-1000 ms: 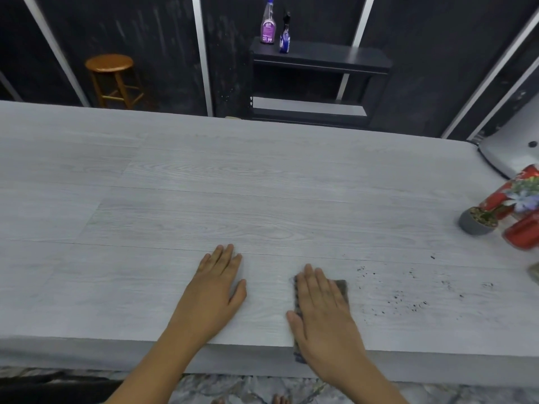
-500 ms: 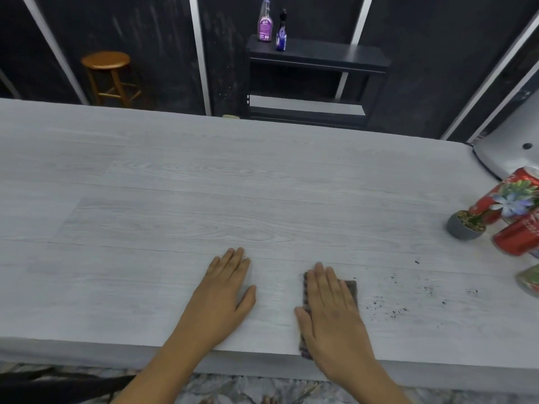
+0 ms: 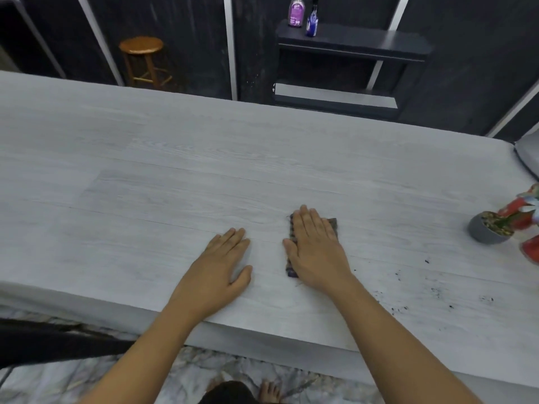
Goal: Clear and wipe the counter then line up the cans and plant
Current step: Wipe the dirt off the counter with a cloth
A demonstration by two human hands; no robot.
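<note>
My right hand lies flat on a dark folded cloth, pressing it against the pale grey wood-grain counter. Only the cloth's far corner and left edge show around my fingers. My left hand rests flat on the counter to the left of the cloth, fingers apart, holding nothing. At the right edge stands a small grey pot with a plant, and red cans lie beside it, partly cut off. Dark crumbs are scattered on the counter to the right of my right forearm.
Beyond the counter a wooden stool stands at the dark wall. A dark shelf unit carries a purple spray bottle and a blue bottle. A white object sits at the far right.
My right hand has pushed the cloth away from the front edge, farther onto the counter. The view has swung left, so the cans and plant now sit at the frame's right edge.
</note>
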